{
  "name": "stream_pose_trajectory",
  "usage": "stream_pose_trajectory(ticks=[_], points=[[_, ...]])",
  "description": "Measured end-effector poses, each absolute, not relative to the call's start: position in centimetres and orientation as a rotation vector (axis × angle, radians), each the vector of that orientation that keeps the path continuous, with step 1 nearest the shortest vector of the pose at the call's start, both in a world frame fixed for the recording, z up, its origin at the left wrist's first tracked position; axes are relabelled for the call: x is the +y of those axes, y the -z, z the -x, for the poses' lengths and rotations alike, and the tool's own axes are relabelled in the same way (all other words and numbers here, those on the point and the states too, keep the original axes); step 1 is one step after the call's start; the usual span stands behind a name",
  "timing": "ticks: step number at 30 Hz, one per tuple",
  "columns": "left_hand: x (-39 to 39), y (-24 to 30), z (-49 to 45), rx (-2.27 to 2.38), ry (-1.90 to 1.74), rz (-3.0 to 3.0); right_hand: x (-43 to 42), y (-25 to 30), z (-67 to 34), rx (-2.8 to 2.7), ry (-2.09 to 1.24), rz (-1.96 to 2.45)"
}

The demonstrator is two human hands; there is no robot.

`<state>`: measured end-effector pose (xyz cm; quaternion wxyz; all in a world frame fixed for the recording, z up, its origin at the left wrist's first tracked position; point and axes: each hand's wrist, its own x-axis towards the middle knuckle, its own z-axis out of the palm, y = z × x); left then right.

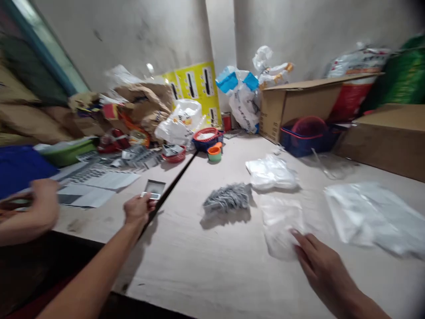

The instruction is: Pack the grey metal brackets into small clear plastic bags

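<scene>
Head view: the left hand (139, 210) pinches a small packet (154, 189) over the table (186, 266), while the right hand (320, 266) lies spread, fingertips on a clear plastic bag (280, 228). Another person's hand (43, 208) holds something blurred.

Left arm (96, 270) reaching out, left hand (137, 210) curled up tight; right hand (320, 266) down low, fingers (303, 243) spread a bit (both bare).
</scene>
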<state>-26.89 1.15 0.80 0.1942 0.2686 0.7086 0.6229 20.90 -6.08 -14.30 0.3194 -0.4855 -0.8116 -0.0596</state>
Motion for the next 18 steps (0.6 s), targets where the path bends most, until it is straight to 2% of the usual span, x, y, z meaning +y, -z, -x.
stream_pose_trajectory(ticks=[3,8,11,18], points=[[-2.6,-2.0,22.8,1.629,-1.638,-0.856,-6.2,12.9,-20.2,-2.162,0.175,1.306],[-9.4,-1.8,12.7,1.315,-1.011,-0.810,-6.4,12.1,-19.9,-2.152,0.276,1.307],[-11.3,-0.5,6.5,1.164,-0.763,-0.815,-6.6,12.1,-20.0,-2.162,0.328,1.262],[-9.6,1.1,-0.2,1.277,-0.587,-0.867,-6.4,12.1,-20.1,-2.201,0.433,1.152]])
